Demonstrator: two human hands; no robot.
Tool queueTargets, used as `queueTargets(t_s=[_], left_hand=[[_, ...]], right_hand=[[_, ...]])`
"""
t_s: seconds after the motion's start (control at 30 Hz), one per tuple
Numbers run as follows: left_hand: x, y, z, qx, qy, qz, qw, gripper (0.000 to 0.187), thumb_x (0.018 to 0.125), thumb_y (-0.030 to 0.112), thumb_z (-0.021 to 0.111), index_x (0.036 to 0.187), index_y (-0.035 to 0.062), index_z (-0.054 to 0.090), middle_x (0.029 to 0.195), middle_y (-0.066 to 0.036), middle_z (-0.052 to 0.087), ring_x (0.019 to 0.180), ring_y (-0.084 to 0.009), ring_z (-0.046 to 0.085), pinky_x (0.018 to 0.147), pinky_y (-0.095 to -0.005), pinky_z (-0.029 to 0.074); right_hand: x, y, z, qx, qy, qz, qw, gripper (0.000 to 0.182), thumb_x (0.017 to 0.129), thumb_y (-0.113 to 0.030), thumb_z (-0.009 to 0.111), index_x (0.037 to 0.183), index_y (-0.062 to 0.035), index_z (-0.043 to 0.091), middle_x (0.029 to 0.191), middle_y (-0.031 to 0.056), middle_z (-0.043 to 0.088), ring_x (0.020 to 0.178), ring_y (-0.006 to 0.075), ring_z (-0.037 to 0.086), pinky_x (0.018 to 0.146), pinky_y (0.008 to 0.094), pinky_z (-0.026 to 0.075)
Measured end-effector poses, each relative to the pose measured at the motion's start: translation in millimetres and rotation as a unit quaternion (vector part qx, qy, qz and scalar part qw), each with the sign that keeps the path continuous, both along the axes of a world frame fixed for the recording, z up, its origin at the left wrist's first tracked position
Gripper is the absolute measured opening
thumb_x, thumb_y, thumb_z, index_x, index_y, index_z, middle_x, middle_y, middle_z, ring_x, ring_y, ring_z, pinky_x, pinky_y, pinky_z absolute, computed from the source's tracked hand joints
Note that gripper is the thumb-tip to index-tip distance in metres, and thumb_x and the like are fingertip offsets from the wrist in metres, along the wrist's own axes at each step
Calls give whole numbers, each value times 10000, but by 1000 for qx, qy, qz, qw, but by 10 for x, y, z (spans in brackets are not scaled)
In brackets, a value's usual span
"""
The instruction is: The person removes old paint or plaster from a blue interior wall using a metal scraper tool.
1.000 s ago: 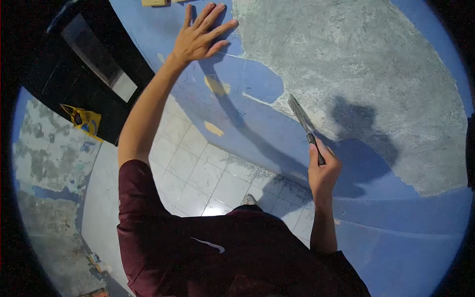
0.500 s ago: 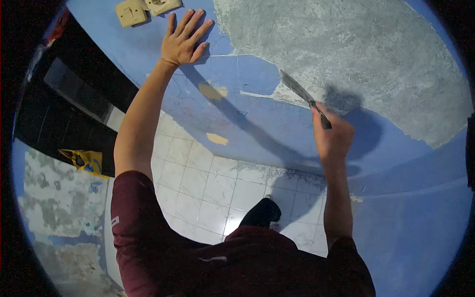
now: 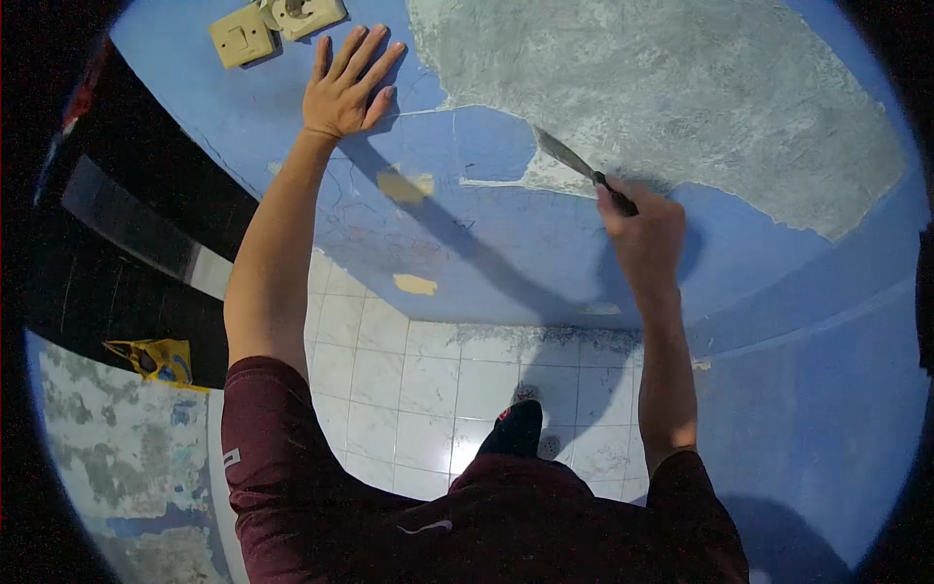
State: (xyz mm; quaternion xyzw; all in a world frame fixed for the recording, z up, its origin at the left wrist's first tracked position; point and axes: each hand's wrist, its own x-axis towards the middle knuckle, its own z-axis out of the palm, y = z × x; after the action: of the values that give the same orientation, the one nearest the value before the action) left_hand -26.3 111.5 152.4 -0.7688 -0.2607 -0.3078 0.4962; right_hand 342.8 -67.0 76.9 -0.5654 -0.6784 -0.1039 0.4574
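My left hand (image 3: 342,95) lies flat on the blue painted wall (image 3: 389,224), fingers spread, just below a cream light switch (image 3: 242,39) and a socket (image 3: 306,14). In my right hand (image 3: 644,226) is a putty knife (image 3: 567,153), gripped by its dark handle. Its blade points up and left, with the tip at the edge where blue paint meets the bare grey plaster (image 3: 662,88). A strip of blue paint (image 3: 491,144) stands between a cracked line and a whitish scraped edge, left of the blade.
White floor tiles (image 3: 379,399) lie below, with crumbs of debris along the wall's foot. A dark-clad foot (image 3: 519,425) stands there. At the left are a dark piece of furniture (image 3: 126,234), a yellow bag (image 3: 161,360) and a patchy wall (image 3: 117,438).
The view has shifted slightly. My right hand and the putty knife have moved a little up and left, staying by the paint's edge. My left hand stays flat on the wall.
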Motion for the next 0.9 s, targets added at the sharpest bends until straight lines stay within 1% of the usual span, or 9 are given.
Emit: queueTargets(t_s=[0.07,0.13,0.27,0.33,0.47,0.57,0.77,0.83,0.9], left_hand=[[-3,-13,-14,-3,-1,-8,1000,509,921,387,413,1421,296,427,1487,-8,380,1408,-182,280,1176,-457,30],[2,-23,-11,-7,-2,4,1000,512,914,379,427,1418,291,433,1484,-10,385,1401,-191,296,1172,-465,60],[-6,-14,-7,3,-1,-13,1000,520,901,368,446,1413,278,444,1478,-16,395,1391,-202,314,1168,-471,79],[6,-22,4,-1,-4,-7,1000,519,894,355,450,1405,261,461,1470,-27,406,1384,-211,327,1168,-475,82],[2,-7,-10,2,-11,-16,1000,505,897,342,434,1390,245,482,1463,-44,418,1380,-226,337,1165,-482,95],[-3,-23,-1,-4,-6,-7,1000,509,889,336,441,1387,241,486,1465,-48,415,1381,-228,336,1164,-483,97],[-6,-18,26,-7,-5,-13,1000,519,877,319,448,1389,241,484,1463,-50,417,1384,-228,332,1166,-480,92],[-15,-36,-9,-14,-3,-16,1000,522,874,316,449,1390,242,482,1462,-50,418,1384,-230,332,1166,-480,91],[-10,-26,-4,-3,-3,-6,1000,526,868,314,454,1388,240,485,1460,-50,421,1383,-230,332,1165,-479,96]], right_hand=[[24,28,18,-4,-12,-7,1000,175,822,-188,709,935,-55,713,711,125,679,600,248,669,554,339,505],[111,53,48,1,32,67,997,175,826,-194,706,913,-42,711,704,132,673,600,260,666,561,349,506],[137,79,19,2,50,52,997,173,828,-193,704,905,-38,712,698,139,667,597,268,662,560,355,504],[87,69,37,-5,14,46,999,177,826,-198,707,893,-34,707,688,142,663,591,268,660,550,352,499],[81,24,130,-3,30,24,999,171,825,-194,709,887,-35,700,682,144,661,588,263,660,544,351,496],[59,60,137,-22,43,37,998,164,827,-188,707,876,-32,695,672,143,658,585,260,660,544,353,498],[140,94,250,-9,25,57,998,145,832,-187,694,874,-49,694,676,129,661,584,262,655,544,355,498],[30,51,326,-12,-40,49,998,155,840,-214,681,860,-60,687,663,116,652,579,269,644,545,374,495],[3,-6,451,-35,-53,34,997,158,842,-220,676,845,-61,681,650,109,642,581,269,641,548,382,494]])
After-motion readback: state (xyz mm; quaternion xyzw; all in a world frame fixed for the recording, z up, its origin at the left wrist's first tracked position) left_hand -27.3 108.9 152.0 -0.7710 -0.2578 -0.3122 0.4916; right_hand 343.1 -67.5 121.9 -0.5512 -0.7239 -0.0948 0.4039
